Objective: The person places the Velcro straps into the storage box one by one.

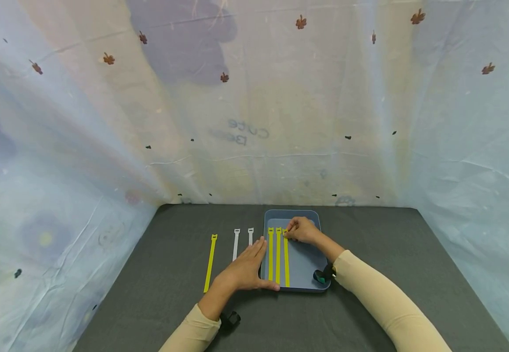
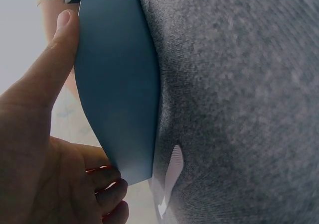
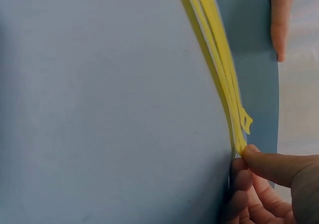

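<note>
Inside the blue-grey tray [image 1: 303, 266], my right hand [image 1: 304, 230] pinches the slotted head of a yellow cable strap [image 1: 287, 264] between thumb and fingers. Two more yellow straps [image 1: 270, 254] lie lengthwise beside it, to its left. My left hand [image 1: 245, 269] spans the tray's near left corner, thumb [image 2: 64, 32] along the near rim and the other fingers against the left side. In the right wrist view the pinched strap [image 3: 241, 147] runs close over the tray floor, its head end covered by my fingertips.
Left of the tray, two white straps [image 1: 236, 244] lie on the dark grey cloth, partly behind my left hand. Farther left is another yellow strap [image 1: 210, 264]. A patterned curtain [image 1: 281, 176] closes off the back and sides of the table.
</note>
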A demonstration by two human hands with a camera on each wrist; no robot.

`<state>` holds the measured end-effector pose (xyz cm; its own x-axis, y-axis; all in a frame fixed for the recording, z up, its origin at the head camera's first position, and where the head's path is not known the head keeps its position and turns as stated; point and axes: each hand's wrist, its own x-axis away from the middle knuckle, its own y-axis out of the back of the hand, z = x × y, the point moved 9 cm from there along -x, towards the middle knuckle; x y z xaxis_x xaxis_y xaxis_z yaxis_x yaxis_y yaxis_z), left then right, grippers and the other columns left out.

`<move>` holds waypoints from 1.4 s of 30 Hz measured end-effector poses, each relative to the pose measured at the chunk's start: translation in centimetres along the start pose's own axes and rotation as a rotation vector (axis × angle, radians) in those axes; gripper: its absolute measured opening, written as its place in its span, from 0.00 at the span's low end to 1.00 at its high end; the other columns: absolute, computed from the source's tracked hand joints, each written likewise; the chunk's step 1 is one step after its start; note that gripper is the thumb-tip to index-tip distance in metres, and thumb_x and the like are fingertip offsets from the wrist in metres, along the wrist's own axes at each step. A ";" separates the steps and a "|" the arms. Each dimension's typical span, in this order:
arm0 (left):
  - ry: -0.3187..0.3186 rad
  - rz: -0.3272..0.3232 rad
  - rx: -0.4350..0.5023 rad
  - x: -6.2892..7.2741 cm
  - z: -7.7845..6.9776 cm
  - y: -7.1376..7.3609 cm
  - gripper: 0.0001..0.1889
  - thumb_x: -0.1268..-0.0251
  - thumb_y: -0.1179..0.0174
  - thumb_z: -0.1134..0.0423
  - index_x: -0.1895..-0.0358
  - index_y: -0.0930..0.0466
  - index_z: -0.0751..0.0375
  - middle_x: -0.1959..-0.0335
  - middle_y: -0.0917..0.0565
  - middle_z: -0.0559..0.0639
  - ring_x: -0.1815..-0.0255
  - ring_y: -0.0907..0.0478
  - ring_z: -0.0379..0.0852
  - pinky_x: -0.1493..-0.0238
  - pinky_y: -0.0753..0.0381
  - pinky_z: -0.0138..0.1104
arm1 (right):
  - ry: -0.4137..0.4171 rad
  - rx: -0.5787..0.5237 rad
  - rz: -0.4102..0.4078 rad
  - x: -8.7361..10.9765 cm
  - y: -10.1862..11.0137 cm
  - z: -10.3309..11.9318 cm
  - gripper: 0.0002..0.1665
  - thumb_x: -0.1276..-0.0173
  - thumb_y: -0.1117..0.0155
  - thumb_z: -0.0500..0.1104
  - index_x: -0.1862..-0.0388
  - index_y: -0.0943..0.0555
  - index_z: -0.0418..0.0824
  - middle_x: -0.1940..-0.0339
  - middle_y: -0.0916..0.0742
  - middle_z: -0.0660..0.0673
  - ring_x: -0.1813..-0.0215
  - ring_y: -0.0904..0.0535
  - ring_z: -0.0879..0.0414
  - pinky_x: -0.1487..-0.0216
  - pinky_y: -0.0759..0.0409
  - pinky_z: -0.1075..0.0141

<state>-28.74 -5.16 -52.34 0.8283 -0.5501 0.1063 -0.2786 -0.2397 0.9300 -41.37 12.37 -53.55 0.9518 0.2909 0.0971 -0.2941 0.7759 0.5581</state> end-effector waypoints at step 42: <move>0.020 -0.118 0.059 1.9 3.7 2.0 0.51 0.27 0.42 0.28 0.12 0.44 0.56 0.14 0.38 0.56 0.15 0.39 0.60 0.18 0.36 0.58 | 0.174 0.119 -0.081 7.0 4.8 3.6 0.26 0.19 0.33 0.49 0.34 0.21 0.30 0.41 0.14 0.35 0.40 0.17 0.39 0.36 0.18 0.43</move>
<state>-29.59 -9.66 -51.58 0.8665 -0.4992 0.0046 -0.2058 -0.3488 0.9143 -35.79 16.14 -47.26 0.9396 0.3302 -0.0900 -0.1949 0.7324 0.6524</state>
